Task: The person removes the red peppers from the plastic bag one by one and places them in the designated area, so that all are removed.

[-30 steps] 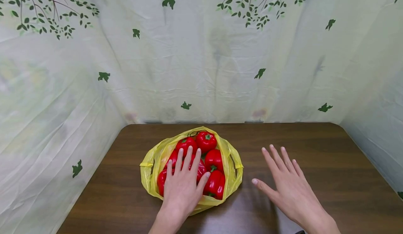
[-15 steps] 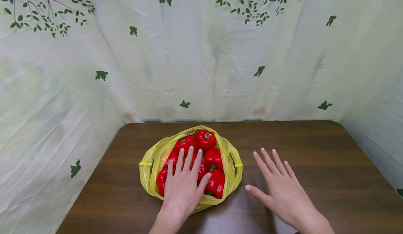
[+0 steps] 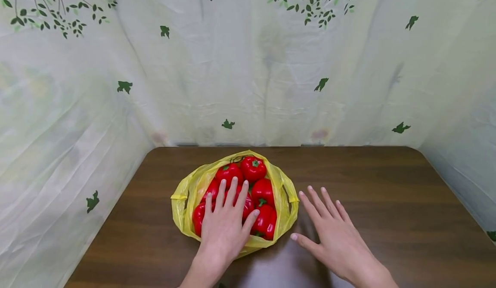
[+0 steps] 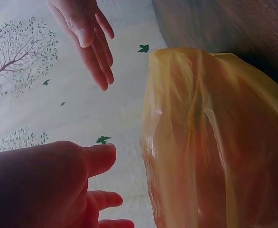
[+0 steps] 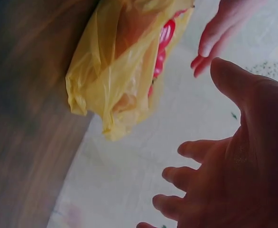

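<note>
A yellow plastic bag [image 3: 284, 219] stands on the table with its mouth spread wide, filled with several glossy red bell peppers [image 3: 265, 221] with green stems. Over the bag's mouth hangs my left hand [image 3: 224, 232], fingers straight and spread, palm down, hiding some of the peppers in the head view. The left wrist view shows a gap between this hand and the bag's side [image 4: 191, 142]. My right hand [image 3: 335, 240] hovers just right of the bag, fingers straight, thumb out to the side, holding nothing. In the right wrist view, the bag [image 5: 115, 61] lies beyond its fingertips.
The dark brown wooden table [image 3: 368, 184] extends to both sides of the bag. A pale cloth backdrop [image 3: 248, 64] printed with leaves and branches stands behind its far edge and along both sides.
My right hand has moved left, closer to the bag. My left hand stays over the peppers. The head view has shifted slightly; bag and peppers stay in place.
</note>
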Available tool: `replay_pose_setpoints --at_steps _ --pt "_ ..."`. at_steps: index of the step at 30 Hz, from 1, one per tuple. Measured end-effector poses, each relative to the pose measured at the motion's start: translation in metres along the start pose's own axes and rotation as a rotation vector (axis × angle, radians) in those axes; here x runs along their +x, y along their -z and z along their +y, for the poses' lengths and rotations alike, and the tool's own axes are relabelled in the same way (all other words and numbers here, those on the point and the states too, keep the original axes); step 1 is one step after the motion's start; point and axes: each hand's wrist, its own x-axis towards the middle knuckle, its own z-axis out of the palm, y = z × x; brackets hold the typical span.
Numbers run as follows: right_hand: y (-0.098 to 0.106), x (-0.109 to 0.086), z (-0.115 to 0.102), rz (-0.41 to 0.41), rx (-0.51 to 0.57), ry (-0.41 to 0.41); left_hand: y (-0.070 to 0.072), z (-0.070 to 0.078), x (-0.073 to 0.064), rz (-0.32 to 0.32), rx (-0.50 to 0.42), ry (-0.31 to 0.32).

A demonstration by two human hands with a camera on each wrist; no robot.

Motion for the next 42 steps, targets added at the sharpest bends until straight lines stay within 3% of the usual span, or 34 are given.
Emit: replay_pose_setpoints --at_steps 9,20,27,33,42 --pt "-0.007 0.004 -0.006 0.021 -0.008 0.064 0.004 -0.014 -0.007 0.001 0.027 0.019" --pt "-0.014 0.016 -0.011 0.150 -0.043 0.204 0.000 -0.042 -0.017 0.090 -0.025 0.041" --pt "-0.019 0.023 -0.014 0.148 -0.025 0.242 0.005 -0.062 -0.023 0.128 -0.036 0.059" --pt "-0.020 0.029 -0.016 0.159 0.017 0.283 0.009 -0.078 -0.025 0.219 -0.074 0.049" --pt "-0.024 0.033 -0.021 0.127 0.064 0.298 0.004 -0.093 -0.027 0.368 -0.141 0.012"
